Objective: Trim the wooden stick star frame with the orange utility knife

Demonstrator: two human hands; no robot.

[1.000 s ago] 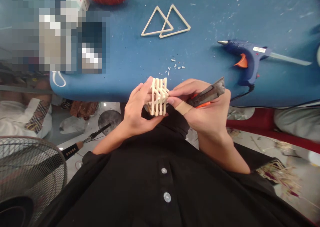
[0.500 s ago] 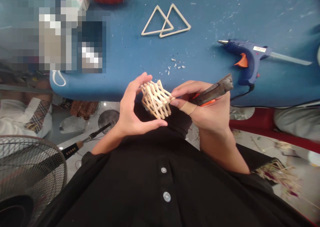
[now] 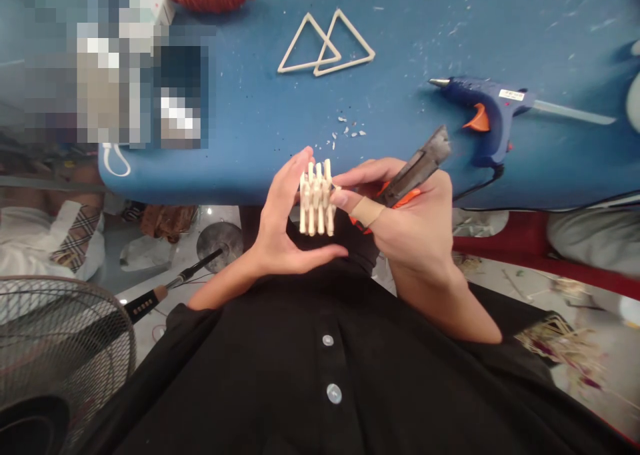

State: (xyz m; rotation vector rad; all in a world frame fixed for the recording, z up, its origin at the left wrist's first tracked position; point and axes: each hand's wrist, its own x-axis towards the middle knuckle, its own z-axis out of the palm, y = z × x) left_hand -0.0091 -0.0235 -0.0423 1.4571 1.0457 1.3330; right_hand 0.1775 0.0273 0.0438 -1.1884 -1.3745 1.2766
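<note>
The stick frame point(image 3: 317, 208) has just turned: sticks line up upright, another side facing us. We hold it just before the counter point(image 3: 240, 108). Right hand point(image 3: 415, 215): fingers pinch its right edge, pliers point(image 3: 420, 165) tucked in. Left hand point(image 3: 277, 227): fingers spread wide, thumb clear. Underside and left-fingertip contact hidden.

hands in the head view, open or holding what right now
Left hand: open, cupped beside the pale wooden stick lattice; finger contact cannot be told.
Right hand: closed, pinching the lattice's edge and holding a dark metal orange-handled tool.
</note>
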